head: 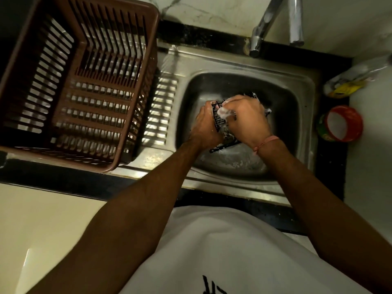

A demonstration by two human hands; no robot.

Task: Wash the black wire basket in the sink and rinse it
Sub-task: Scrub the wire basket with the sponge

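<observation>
Head view looks straight down on a steel sink [305, 85] set in a dark-edged surface [63, 179]. Both hands meet over the basin around the black wire basket [219, 119], which is held above the sink floor, tilted, with suds clinging to its wires. Left hand [206, 129] has its fingers curled round the basket's left side, gripping it. Right hand [247, 118] is closed over the top of the basket with its fingers bent, apparently pinching a soapy white pad or wad of foam [223, 112] against the wires, though blur and lather make it hard to tell which. A pink thread band [266, 142] circles the right wrist. Foam lies on the basin floor near the forearms. Two chrome tap spouts [265, 28] hang over the far rim. On the drainboard to the left stands a brown slatted plastic crate [80, 66]. To the right of the sink sit a red tub with white contents [341, 124] and, farther back, a blurred yellow and white packet [347, 85].
</observation>
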